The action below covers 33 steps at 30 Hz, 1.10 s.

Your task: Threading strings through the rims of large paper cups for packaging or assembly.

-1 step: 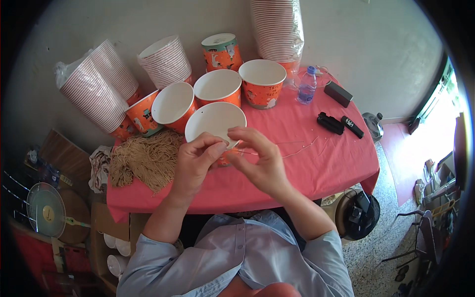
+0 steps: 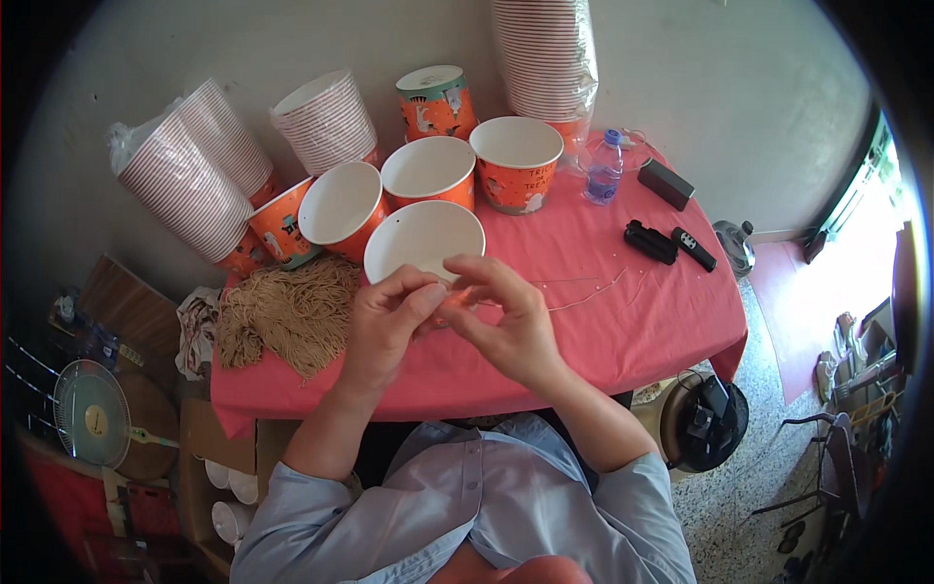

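My left hand (image 2: pixel 387 326) is closed in a pinch at the near rim of a white-lined orange paper bucket (image 2: pixel 425 234); what sits between its fingertips is too small to make out. Facing it, my right hand (image 2: pixel 511 321) has its thumb and forefinger curved and apart, close to the left fingertips. A thin pale string (image 2: pixel 589 299) runs over the cloth from beside my right hand. My hands hide the bucket's near side. Left of my left hand lies a heap of tan cords (image 2: pixel 287 311).
More orange buckets (image 2: pixel 516 144) stand behind on the red-clothed table (image 2: pixel 623 346). Tall bucket stacks (image 2: pixel 183 185) lean by the wall. A water bottle (image 2: pixel 603 170), a dark box (image 2: pixel 666 185) and two black objects (image 2: pixel 650 243) sit at the right. An electric fan (image 2: pixel 90 414) stands lower left.
My right hand has shifted slightly left and down, nearer the left fingertips. The left hand and the buckets stay practically where they were.
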Available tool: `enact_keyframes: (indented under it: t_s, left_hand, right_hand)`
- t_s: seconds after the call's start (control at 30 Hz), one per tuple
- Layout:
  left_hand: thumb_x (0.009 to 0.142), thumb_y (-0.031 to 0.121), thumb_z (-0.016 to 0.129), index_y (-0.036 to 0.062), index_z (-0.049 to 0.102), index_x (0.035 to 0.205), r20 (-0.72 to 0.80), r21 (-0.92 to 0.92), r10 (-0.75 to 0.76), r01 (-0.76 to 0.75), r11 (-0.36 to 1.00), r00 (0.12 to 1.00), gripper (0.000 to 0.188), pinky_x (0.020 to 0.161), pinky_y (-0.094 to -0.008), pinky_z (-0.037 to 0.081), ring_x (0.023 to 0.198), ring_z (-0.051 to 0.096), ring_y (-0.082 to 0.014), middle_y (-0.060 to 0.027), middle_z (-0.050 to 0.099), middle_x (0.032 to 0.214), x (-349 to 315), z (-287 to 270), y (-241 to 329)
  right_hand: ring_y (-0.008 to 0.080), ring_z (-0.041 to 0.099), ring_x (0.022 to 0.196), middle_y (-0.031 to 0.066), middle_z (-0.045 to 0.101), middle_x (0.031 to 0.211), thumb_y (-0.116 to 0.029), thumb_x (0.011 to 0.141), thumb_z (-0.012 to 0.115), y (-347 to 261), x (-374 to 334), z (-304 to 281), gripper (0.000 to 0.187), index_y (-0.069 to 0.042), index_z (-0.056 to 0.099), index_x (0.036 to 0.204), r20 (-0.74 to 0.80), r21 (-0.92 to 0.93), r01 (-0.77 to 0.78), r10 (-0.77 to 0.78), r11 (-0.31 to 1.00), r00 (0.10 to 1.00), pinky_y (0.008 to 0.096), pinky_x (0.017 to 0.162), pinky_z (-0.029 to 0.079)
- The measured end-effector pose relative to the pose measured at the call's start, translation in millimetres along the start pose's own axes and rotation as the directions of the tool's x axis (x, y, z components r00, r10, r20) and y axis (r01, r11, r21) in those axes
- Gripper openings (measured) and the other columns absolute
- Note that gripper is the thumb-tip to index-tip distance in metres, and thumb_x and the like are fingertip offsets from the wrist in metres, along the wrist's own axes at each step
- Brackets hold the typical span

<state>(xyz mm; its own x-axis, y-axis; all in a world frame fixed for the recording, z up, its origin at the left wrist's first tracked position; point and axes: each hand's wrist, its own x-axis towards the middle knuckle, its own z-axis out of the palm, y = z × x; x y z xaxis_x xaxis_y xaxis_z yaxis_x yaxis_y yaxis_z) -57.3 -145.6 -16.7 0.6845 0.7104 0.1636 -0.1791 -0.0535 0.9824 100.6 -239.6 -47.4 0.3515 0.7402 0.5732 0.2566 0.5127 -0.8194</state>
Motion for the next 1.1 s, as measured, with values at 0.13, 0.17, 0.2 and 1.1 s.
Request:
enact_keyframes:
  t_s: [0.13, 0.17, 0.2, 1.1]
  left_hand:
    - [0.103, 0.019, 0.071, 0.0062, 0.074, 0.105, -0.081, -0.160, -0.064, 0.051, 0.986, 0.995, 0.013, 0.057, -0.0215, 0.041, 0.065, 0.054, -0.0039, 0.0033, 0.064, 0.081, -17.1, 1.5, -24.3]
    - [0.103, 0.018, 0.071, 0.0058, 0.072, 0.105, -0.096, -0.200, -0.082, 0.062, 0.978, 0.992, 0.012, 0.055, -0.0217, 0.041, 0.063, 0.053, -0.0044, 0.0030, 0.064, 0.081, -22.4, 1.1, -28.3]
    - [0.103, 0.018, 0.071, 0.0058, 0.072, 0.105, -0.101, -0.204, -0.086, 0.064, 0.977, 0.991, 0.012, 0.055, -0.0217, 0.041, 0.063, 0.053, -0.0044, 0.0030, 0.064, 0.081, -27.2, 0.5, -32.5]
    - [0.095, 0.009, 0.074, 0.0023, 0.069, 0.108, -0.065, 0.631, 0.459, -0.320, 0.706, 0.886, 0.015, 0.080, -0.0330, 0.053, 0.090, 0.065, -0.0166, -0.0065, 0.067, 0.105, -34.4, -2.8, -52.9]
  right_hand:
    - [0.0044, 0.066, 0.068, 0.0046, 0.077, 0.087, -0.005, 0.092, 0.081, 3.5, -13.0, 10.7, 0.030, -0.003, 0.072, 0.121, -0.001, -0.157, -0.063, 0.063, 0.986, 0.998, 0.0241, 0.059, 0.050]
    - [0.0082, 0.069, 0.066, 0.0065, 0.077, 0.084, -0.004, 0.092, 0.080, 8.0, -18.3, 13.0, 0.025, -0.004, 0.074, 0.117, -0.014, -0.171, -0.006, 0.004, 0.985, 1.000, 0.0259, 0.057, 0.051]
    - [0.0082, 0.069, 0.066, 0.0065, 0.077, 0.084, -0.004, 0.092, 0.080, 14.5, -23.2, 13.6, 0.025, -0.004, 0.074, 0.117, -0.009, -0.171, -0.010, 0.009, 0.985, 1.000, 0.0259, 0.057, 0.051]
    - [0.0105, 0.064, 0.062, 0.0064, 0.067, 0.074, 0.002, 0.089, 0.077, 21.3, -45.5, 6.9, 0.011, -0.002, 0.075, 0.099, -0.112, -0.224, -0.062, 0.038, 0.973, 0.993, 0.0265, 0.056, 0.048]
